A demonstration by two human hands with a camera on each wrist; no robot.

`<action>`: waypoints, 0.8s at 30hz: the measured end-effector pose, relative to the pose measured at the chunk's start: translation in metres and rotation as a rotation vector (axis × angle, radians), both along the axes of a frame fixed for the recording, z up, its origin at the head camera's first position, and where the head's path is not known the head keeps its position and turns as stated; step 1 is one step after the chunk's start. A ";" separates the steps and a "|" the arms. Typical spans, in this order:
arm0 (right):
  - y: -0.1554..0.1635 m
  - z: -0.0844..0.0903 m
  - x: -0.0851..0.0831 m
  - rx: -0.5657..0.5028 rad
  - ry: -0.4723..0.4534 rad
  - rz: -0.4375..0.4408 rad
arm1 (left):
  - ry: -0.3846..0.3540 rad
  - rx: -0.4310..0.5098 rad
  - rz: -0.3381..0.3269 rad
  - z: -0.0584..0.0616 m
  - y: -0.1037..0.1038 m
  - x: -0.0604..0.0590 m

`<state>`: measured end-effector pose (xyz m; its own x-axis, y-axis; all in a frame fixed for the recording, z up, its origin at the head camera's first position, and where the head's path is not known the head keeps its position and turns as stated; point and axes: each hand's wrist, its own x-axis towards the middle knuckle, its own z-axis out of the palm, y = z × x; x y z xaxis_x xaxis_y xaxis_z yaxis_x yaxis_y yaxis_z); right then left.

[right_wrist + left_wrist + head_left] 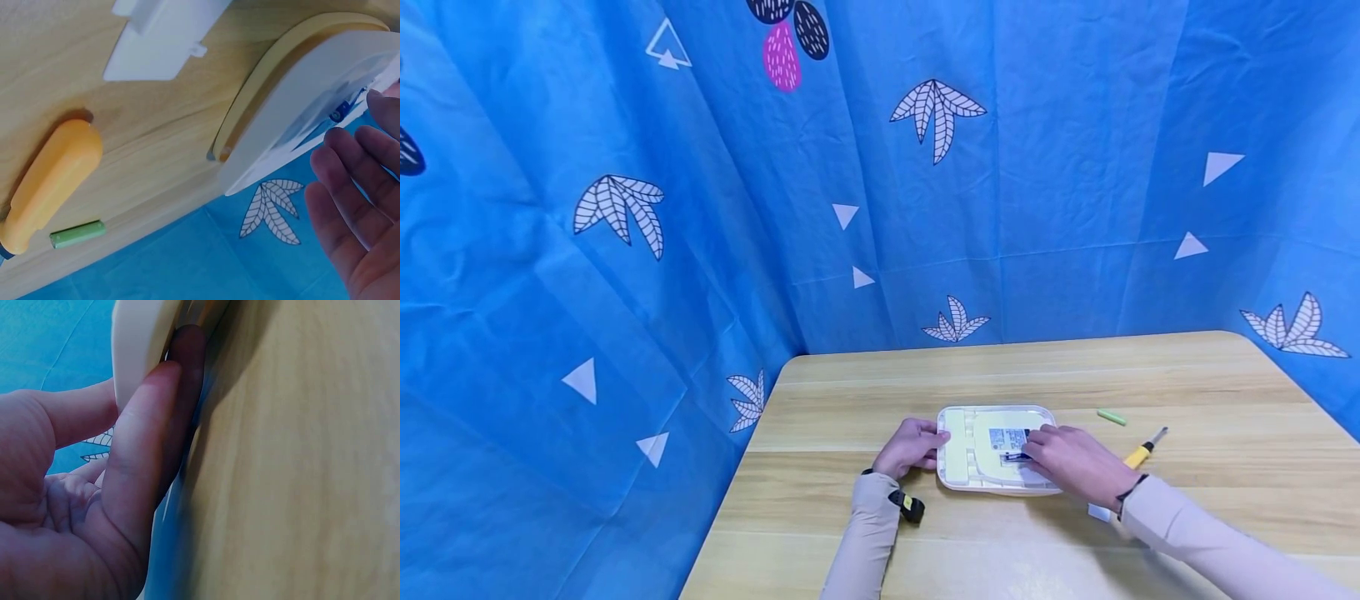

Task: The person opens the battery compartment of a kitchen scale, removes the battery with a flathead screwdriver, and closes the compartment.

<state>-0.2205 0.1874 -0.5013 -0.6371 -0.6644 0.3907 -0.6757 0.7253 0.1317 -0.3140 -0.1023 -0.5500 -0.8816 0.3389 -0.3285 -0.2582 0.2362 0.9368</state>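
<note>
A white flat device (pixel 981 450) lies underside up on the wooden table (pixel 1150 375), with a label and an open recess in its middle. My left hand (pixel 917 446) grips its left edge; in the left wrist view the thumb and a finger (pixel 144 437) pinch the device's rim (pixel 140 344). My right hand (pixel 1063 458) rests over the device's right part, straight fingertips touching a small dark blue piece (pixel 1015 456) in the recess. The right wrist view shows the right hand (pixel 356 206) with relaxed fingers beside the device (pixel 312 94) and the blue piece (pixel 338 112).
A green battery (pixel 1112 417) (pixel 77 233) and a yellow-handled screwdriver (pixel 1142 452) (pixel 50 181) lie right of the device. A white plastic cover (pixel 1099 512) (pixel 162 37) sits by my right wrist. Blue patterned cloth walls in the table.
</note>
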 end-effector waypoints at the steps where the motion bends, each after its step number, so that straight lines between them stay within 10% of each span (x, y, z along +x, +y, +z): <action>1: 0.000 -0.001 0.000 0.004 -0.001 0.000 | -0.001 0.003 0.000 0.000 0.000 0.000; 24: -0.007 -0.002 -0.007 0.085 -0.031 -0.028 | -0.007 0.011 0.011 -0.001 0.001 0.001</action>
<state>-0.2274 0.1804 -0.5029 -0.6667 -0.6763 0.3134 -0.6600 0.7310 0.1735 -0.3129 -0.1017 -0.5507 -0.8830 0.3328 -0.3310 -0.2674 0.2231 0.9374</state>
